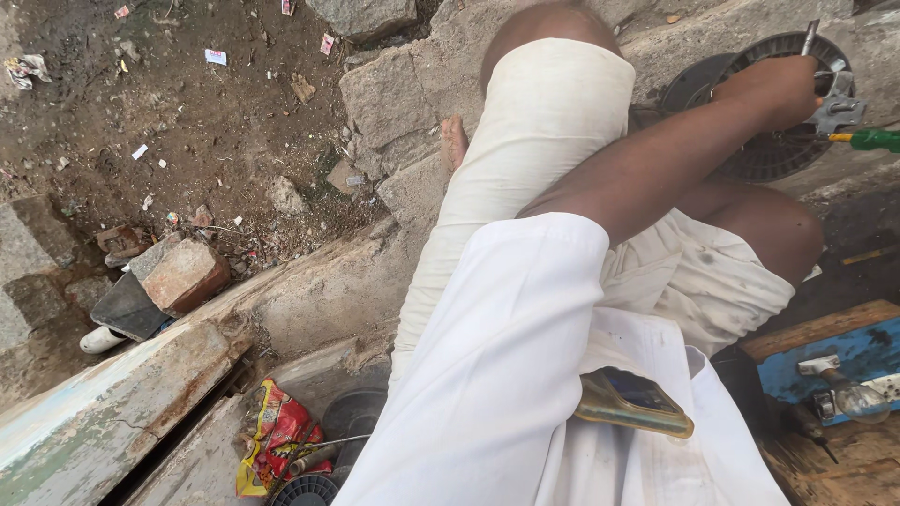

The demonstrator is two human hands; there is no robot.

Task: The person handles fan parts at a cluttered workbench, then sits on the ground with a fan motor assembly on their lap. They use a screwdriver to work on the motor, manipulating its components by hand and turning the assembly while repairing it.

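Outdoor roadside repair spot, rough and makeshift. Bare dirt (pixel 178 103) strewn with paper scraps and litter; broken stone slabs (pixel 394 94) and a loose brick (pixel 186 274) along a cracked concrete kerb (pixel 309 290). Work done sitting on the ground, with a black ribbed disc (pixel 783 155), a green-handled tool (pixel 872 141), a blue wooden box (pixel 858 351) with a bulb (pixel 858 398), and a red wrapper (pixel 272 440) lying about.

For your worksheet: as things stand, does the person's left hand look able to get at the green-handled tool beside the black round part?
Probably yes. The left hand already rests on the black round part, and the green-handled tool lies just beside it with nothing visible between them. The right hand is not in view.
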